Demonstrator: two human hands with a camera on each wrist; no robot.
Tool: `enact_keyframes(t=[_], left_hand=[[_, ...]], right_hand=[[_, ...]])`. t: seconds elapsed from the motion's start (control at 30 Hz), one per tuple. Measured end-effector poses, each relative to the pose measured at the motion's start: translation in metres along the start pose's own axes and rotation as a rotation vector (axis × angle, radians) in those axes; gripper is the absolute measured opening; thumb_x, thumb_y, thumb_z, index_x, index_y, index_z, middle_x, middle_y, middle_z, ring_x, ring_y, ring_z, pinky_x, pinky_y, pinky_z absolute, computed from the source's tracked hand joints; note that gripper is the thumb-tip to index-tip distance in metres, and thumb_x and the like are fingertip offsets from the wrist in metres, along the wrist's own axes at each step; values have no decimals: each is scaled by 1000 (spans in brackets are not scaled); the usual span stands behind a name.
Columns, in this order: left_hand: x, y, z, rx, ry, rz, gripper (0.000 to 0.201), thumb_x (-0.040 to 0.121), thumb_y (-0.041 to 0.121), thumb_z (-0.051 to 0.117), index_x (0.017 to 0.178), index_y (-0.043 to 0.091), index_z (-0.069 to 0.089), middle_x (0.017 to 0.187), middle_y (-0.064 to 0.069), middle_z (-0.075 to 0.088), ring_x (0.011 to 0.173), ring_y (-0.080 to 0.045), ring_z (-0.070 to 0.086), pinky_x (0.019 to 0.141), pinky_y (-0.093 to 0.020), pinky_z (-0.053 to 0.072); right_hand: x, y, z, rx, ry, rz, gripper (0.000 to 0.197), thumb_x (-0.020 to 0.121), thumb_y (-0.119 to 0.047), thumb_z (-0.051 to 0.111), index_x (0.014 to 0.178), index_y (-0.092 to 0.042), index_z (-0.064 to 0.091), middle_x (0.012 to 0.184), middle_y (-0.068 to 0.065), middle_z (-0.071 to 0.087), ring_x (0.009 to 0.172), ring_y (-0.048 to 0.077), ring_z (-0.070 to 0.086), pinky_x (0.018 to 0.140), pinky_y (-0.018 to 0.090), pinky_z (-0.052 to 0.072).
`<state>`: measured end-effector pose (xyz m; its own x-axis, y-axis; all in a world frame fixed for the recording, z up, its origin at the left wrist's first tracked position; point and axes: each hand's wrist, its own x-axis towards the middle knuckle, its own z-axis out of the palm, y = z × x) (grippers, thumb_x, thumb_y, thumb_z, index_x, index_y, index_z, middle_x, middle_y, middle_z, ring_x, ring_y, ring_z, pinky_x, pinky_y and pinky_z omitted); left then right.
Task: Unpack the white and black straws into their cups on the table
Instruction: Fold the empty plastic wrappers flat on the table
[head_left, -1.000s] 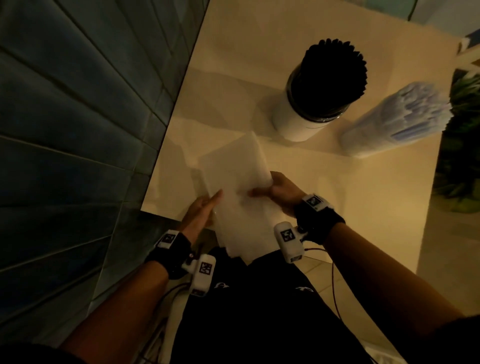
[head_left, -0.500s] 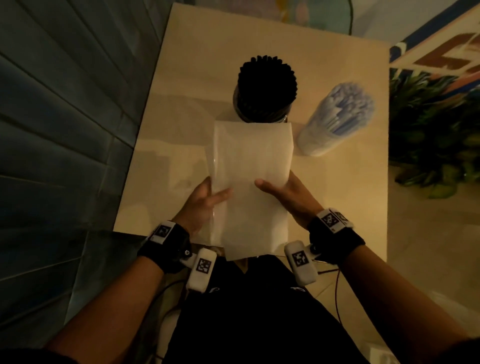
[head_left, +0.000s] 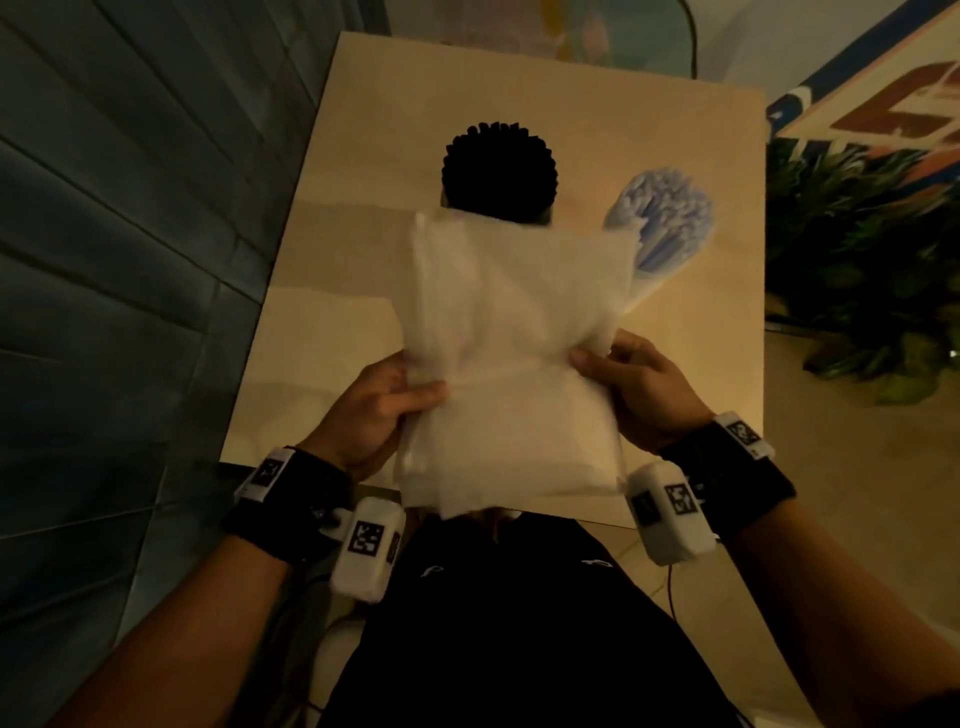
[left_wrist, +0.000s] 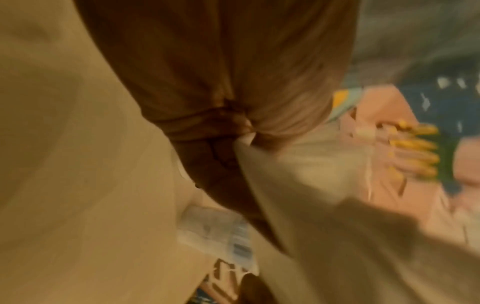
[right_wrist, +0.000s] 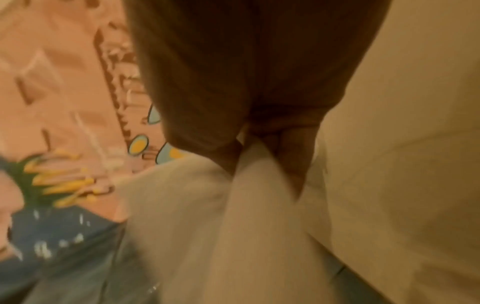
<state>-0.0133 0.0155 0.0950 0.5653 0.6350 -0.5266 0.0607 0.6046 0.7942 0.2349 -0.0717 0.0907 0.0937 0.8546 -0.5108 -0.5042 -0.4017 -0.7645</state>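
Observation:
A white plastic straw packet (head_left: 514, 364) hangs above the table's near edge, creased across its middle. My left hand (head_left: 382, 408) pinches its left edge and my right hand (head_left: 631, 387) pinches its right edge. The same pinches show in the wrist views, on the packet (left_wrist: 298, 164) and the packet (right_wrist: 249, 185). Behind the packet stands a cup packed with black straws (head_left: 498, 169); its cup wall is mostly hidden. To its right a cup of white straws (head_left: 662, 221) leans away, partly covered by the packet.
The beige table (head_left: 701, 338) has a dark panelled wall (head_left: 130, 260) along its left side. Green plants (head_left: 857, 270) stand off the right edge. A painted wall shows beyond the far edge. My dark trousers (head_left: 509, 623) fill the bottom.
The packet has been lifted upright off the table and squeezed at its middle, so it now looks wider and creased. Both hands moved to its side edges. The camera view shifted left over the cups.

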Motion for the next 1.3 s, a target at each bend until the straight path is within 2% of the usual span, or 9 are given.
enact_keyframes(t=[0.2, 0.23, 0.37, 0.47, 0.73, 0.87, 1.0, 1.13, 1.3], left_hand=[[-4, 0, 20, -62, 72, 52, 57, 86, -19, 32, 52, 15, 62, 70, -11, 62, 67, -25, 61, 56, -25, 52], [-2, -1, 22, -54, 99, 80, 57, 85, -20, 31, 51, 16, 59, 69, -10, 59, 67, -24, 58, 57, -25, 51], [3, 0, 36, -81, 213, 274, 46, 77, -13, 39, 50, 21, 55, 72, -5, 57, 77, -23, 56, 68, -30, 49], [9, 2, 46, 17, 349, 417, 42, 76, -10, 42, 52, 22, 55, 74, 0, 58, 83, -22, 55, 69, -30, 49], [5, -5, 46, 767, 172, 655, 29, 77, -11, 41, 58, 6, 54, 86, -5, 55, 77, -15, 55, 66, -24, 43], [-8, -7, 37, 409, -140, 335, 17, 86, 0, 58, 101, 5, 55, 134, -2, 53, 106, -25, 61, 88, -31, 48], [-1, 10, 46, 312, 8, 259, 42, 92, 33, 59, 128, 14, 49, 115, -10, 69, 92, -26, 67, 79, -39, 55], [7, 17, 58, 300, 12, 257, 29, 97, 16, 55, 121, 32, 62, 94, -22, 71, 88, -45, 64, 74, -58, 53], [16, 16, 52, 159, -13, 309, 22, 75, 10, 68, 80, 28, 78, 84, 5, 75, 83, -13, 69, 73, -26, 56]], right_hand=[[-6, -12, -14, 181, -109, -44, 25, 83, 3, 52, 72, -12, 68, 82, 10, 67, 65, 23, 65, 58, 26, 56], [-7, -12, -16, 264, -140, -52, 8, 79, -6, 63, 81, -12, 68, 90, 10, 65, 72, 24, 65, 63, 28, 56], [-15, -1, -11, 634, -141, 15, 69, 89, -53, 57, 145, -14, 45, 150, 13, 43, 137, 36, 41, 115, 55, 30], [-22, 7, 6, 682, -281, 78, 102, 75, -71, 62, 152, -11, 32, 158, 18, 27, 146, 43, 24, 119, 62, 13], [-12, -6, 13, 238, 136, 56, 34, 91, -20, 63, 125, -15, 61, 115, 4, 72, 105, 26, 68, 88, 44, 57], [-13, -12, -7, -18, 184, -68, 28, 91, -4, 63, 119, -4, 64, 96, 8, 72, 81, 22, 68, 71, 38, 59], [-20, -19, -17, -257, -11, -70, 31, 92, -5, 63, 122, -9, 61, 108, 11, 72, 94, 25, 71, 80, 37, 60], [-23, -19, -14, -240, -97, -98, 33, 93, -2, 59, 125, -13, 59, 114, 5, 72, 101, 22, 70, 84, 35, 59], [-28, -17, -12, -114, -180, -179, 39, 68, -6, 60, 100, -21, 78, 98, -1, 75, 86, 15, 70, 70, 26, 55]])
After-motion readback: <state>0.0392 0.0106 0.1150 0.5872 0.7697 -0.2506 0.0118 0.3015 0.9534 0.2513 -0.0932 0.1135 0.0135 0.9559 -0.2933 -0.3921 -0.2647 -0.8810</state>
